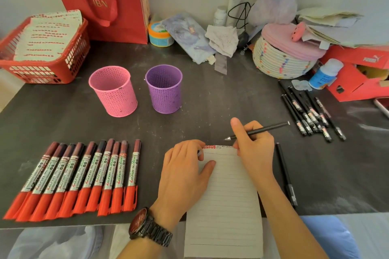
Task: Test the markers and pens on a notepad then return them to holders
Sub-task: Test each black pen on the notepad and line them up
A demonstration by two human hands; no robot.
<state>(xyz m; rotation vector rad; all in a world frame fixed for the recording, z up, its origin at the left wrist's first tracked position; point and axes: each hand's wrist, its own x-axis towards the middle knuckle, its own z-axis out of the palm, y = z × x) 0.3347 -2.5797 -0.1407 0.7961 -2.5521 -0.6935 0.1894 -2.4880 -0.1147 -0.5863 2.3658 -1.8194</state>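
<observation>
The right hand (252, 149) grips a black pen (259, 130) between thumb and curled fingers, thumb tip raised. The pen's tip points left, just above the top edge of the notepad (223, 206). The left hand (185, 172), a dark watch (147, 227) on its wrist, rests on the pad's upper left part. Its thumb lies out along the page and its fingers bend under at the top edge – whether they pinch anything there cannot be told.

The lined pad lies upright before the person, and its lower end hangs over the near edge of the table (210, 107). Another black pen (286, 176) lies just right of the right wrist, and a loose heap of pens (309, 115) lies farther right. To the left, well apart from the pad, red-capped markers (80, 174) lie side by side in a row. Beyond the hands stand a pink holder (113, 90) and a purple holder (164, 88), near each other and upright.

The table is dark and scuffed – it runs back to a pale wall. A red basket (42, 54) of papers sits at far left and a red bag (101, 0) stands against the wall. At the right are a rope basket (282, 59) and a red shoebox (357, 73).
</observation>
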